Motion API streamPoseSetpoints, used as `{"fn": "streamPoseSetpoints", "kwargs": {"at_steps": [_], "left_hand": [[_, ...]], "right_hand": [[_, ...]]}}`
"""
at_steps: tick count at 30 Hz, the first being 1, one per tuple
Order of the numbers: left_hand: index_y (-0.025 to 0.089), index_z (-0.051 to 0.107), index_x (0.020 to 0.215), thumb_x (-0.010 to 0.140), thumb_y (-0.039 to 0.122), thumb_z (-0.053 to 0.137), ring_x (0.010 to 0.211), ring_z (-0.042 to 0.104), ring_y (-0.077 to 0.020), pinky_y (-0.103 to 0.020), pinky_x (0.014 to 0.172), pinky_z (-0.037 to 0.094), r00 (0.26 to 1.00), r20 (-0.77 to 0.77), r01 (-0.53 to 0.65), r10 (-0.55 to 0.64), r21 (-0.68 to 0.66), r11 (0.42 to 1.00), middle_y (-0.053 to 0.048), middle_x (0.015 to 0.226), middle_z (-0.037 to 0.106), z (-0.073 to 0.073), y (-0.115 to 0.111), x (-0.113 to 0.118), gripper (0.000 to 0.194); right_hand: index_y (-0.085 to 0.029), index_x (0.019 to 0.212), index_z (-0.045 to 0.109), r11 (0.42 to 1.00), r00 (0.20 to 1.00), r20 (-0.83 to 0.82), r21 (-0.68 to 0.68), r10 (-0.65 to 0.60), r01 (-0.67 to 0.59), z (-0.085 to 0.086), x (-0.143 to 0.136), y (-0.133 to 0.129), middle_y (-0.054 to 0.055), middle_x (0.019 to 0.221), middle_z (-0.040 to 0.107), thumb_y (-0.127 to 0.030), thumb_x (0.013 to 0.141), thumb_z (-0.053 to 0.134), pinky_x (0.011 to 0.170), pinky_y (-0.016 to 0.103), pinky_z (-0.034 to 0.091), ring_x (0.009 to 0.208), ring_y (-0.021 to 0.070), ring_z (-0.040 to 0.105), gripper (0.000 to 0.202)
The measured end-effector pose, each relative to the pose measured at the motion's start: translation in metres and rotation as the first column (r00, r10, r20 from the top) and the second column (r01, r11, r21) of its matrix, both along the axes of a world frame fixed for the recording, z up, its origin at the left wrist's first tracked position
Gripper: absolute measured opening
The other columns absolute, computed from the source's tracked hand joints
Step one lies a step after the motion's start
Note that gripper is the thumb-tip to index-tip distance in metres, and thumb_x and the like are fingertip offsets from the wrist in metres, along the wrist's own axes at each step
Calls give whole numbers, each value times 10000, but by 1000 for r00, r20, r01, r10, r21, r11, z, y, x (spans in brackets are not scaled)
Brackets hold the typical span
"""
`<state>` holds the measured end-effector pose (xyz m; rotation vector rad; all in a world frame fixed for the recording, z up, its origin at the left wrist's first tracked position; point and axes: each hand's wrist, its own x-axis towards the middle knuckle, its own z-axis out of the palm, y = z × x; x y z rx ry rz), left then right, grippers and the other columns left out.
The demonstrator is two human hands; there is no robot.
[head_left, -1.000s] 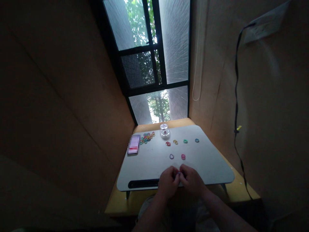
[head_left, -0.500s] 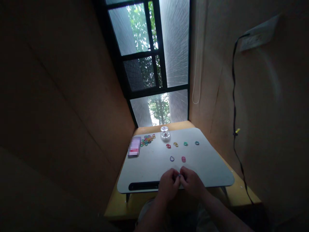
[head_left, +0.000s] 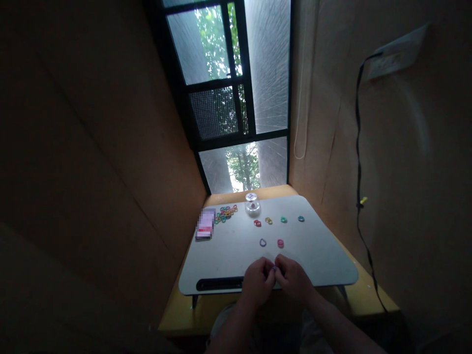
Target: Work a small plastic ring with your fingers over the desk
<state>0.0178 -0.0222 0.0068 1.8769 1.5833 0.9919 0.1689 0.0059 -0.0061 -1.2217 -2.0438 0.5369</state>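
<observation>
Near the front edge of the white table, my left hand and my right hand meet with closed, pinching fingers. Between the fingertips shows a tiny bluish-purple bit of what looks like a small hair tie, mostly hidden by the fingers. Just beyond my hands lie a purple hair tie and a pink bunch of hair ties. Farther back is a row of red, yellow, green and dark blue hair ties.
A loose pile of coloured hair ties lies at the back left, beside a phone with a blurred screen. A clear round jar stands at the back. A black slot runs along the front edge. Walls close in on both sides.
</observation>
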Motion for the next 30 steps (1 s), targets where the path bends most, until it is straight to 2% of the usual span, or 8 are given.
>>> {"fn": "streamPoseSetpoints", "kwargs": {"at_steps": [30], "left_hand": [[194, 592, 819, 846, 240, 545, 682, 530, -132, -246, 633, 359, 1000, -22, 3, -3, 7, 1000, 6, 754, 615, 0, -3, 1, 71]], "right_hand": [[-208, 696, 463, 1000, 1000, -11, -3, 8, -8, 2, 0, -1, -27, 626, 519, -193, 792, 459, 563, 245, 290, 585, 134, 470, 97]]}}
